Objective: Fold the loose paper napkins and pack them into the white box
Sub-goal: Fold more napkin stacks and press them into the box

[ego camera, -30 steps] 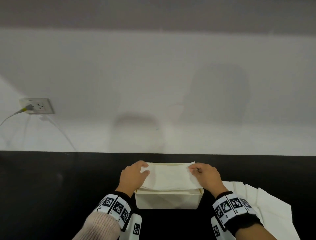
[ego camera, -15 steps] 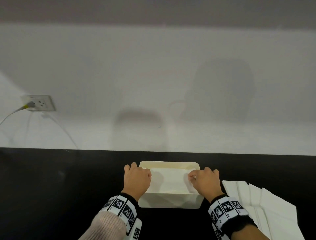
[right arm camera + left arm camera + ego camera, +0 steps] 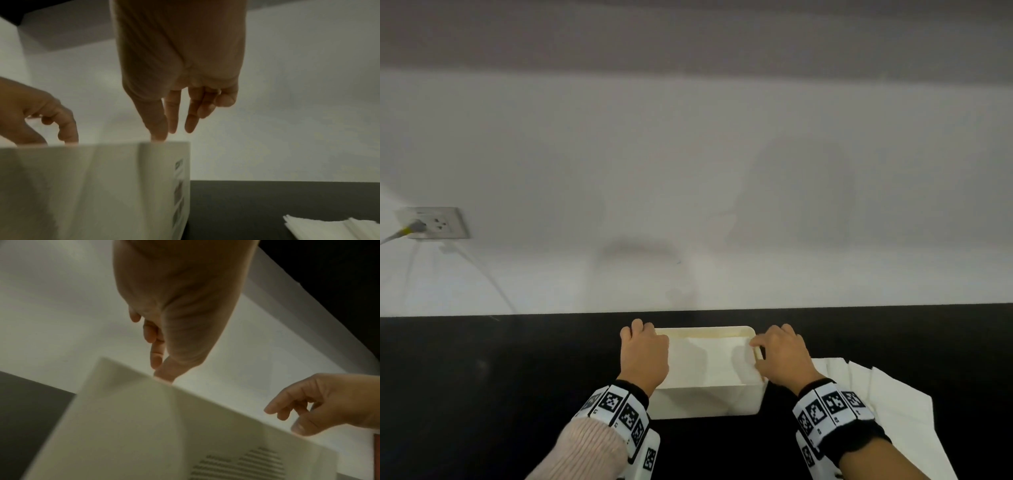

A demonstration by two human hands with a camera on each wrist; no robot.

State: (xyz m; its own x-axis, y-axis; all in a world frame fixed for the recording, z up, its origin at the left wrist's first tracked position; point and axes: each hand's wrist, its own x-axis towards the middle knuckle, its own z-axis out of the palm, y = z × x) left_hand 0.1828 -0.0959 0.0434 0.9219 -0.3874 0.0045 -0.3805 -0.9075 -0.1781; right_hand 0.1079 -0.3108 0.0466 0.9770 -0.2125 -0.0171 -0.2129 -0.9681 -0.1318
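Note:
The white box [image 3: 705, 401] stands on the black table, near its far edge. A folded white napkin [image 3: 709, 359] lies flat inside it. My left hand [image 3: 643, 353] is over the box's left rim, fingers loosely curled, with the thumb tip [image 3: 164, 378] dipping behind the wall [image 3: 144, 426]. My right hand [image 3: 780, 356] is at the right rim. Its fingers [image 3: 191, 126] point down almost straight and its thumb reaches inside the box [image 3: 92, 186]. What the fingertips touch inside is hidden by the walls. Loose napkins [image 3: 893, 411] lie spread to the box's right.
The black table [image 3: 482, 394] ends at a white wall close behind the box. A wall socket [image 3: 431, 222] with a plugged-in cable is at the far left. The napkin pile [image 3: 329, 227] lies beside my right wrist.
The napkin that both hands held above the box a second ago now lies inside it. Both hands have come down to the box's rims.

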